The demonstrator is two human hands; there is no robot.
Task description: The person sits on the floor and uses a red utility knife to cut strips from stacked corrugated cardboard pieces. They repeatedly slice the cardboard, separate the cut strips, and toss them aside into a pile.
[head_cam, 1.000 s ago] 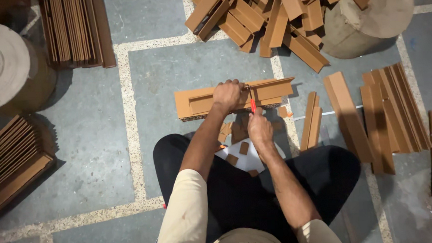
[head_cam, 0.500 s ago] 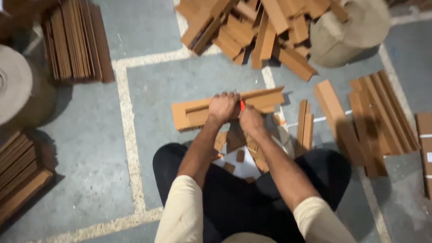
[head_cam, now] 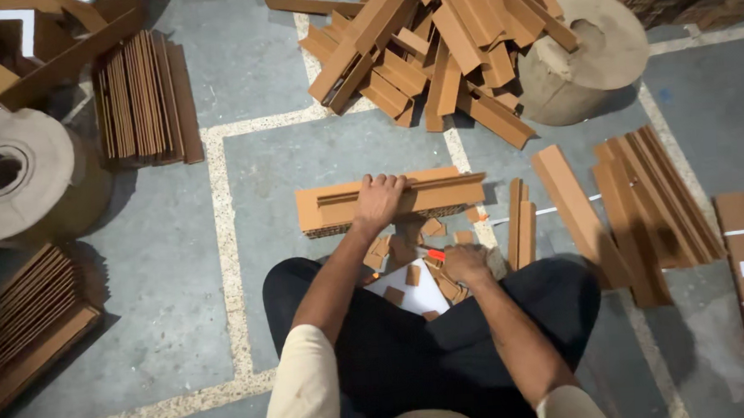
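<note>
I sit on the floor with a stack of long brown cardboard angle strips (head_cam: pixel 330 209) lying crosswise in front of my legs. My left hand (head_cam: pixel 379 198) presses down on the top of that stack near its middle. My right hand (head_cam: pixel 465 263) is lower, close to my lap, closed around a small cutter with an orange-red tip (head_cam: pixel 433 253). Small cardboard offcuts (head_cam: pixel 393 251) and a white sheet (head_cam: pixel 423 295) lie between my legs, under and beside the right hand.
A loose heap of cardboard strips (head_cam: pixel 432 47) lies ahead, next to a brown paper roll (head_cam: pixel 591 53). More strips (head_cam: pixel 639 197) lie at right, neat bundles (head_cam: pixel 145 98) at upper left, another roll (head_cam: pixel 19 178) and a stack (head_cam: pixel 26 324) at left.
My right hand has pulled back from the stack of strips toward my lap with the cutter. My left hand stays on the stack. The camera view has shifted slightly.
</note>
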